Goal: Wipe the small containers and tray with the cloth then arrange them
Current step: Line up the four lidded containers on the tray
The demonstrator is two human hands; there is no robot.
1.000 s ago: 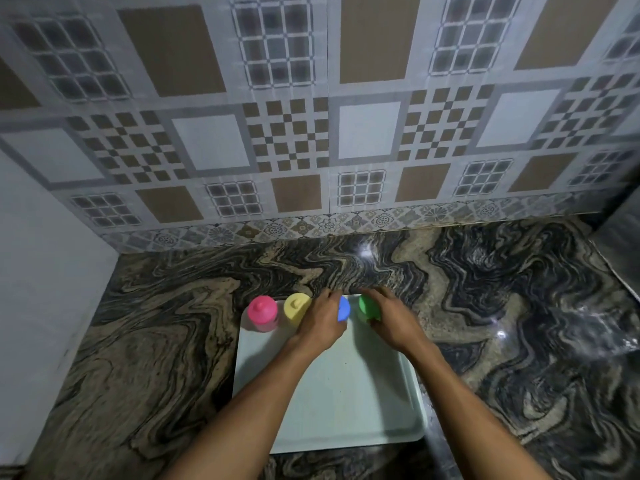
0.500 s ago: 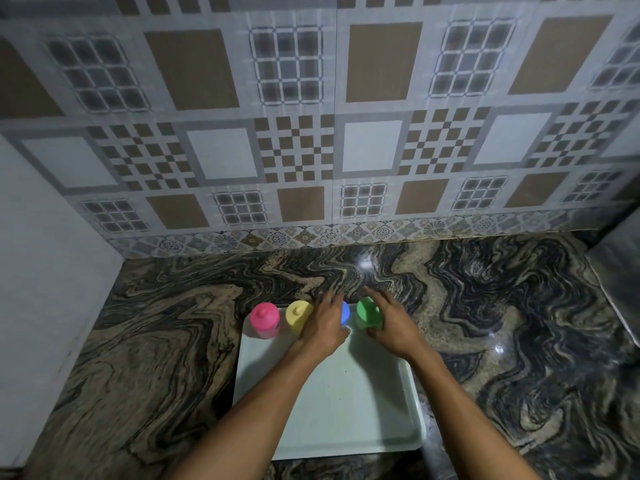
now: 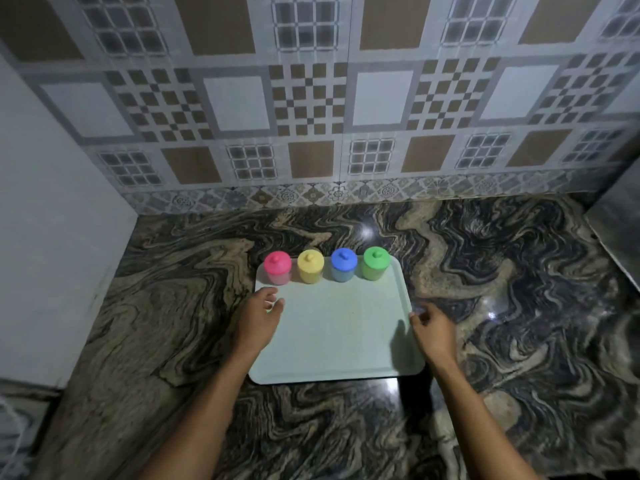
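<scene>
A pale green tray (image 3: 339,334) lies on the marbled counter. Along its far edge stand small lidded containers in a row: pink (image 3: 277,267), yellow (image 3: 310,266), blue (image 3: 343,265) and green (image 3: 375,263). My left hand (image 3: 258,317) rests over the tray's left edge, fingers spread, holding nothing. My right hand (image 3: 433,329) hovers at the tray's right edge with fingers loosely apart, also empty. No cloth is in view.
The dark swirled counter (image 3: 502,306) runs back to a patterned tile wall (image 3: 311,116). A plain white wall (image 3: 41,220) bounds the left side. A grey metal surface (image 3: 620,230) juts in at the far right.
Both hands have drawn back from the blue and green containers to the tray's left and right edges. All the containers now stand uncovered in a row.
</scene>
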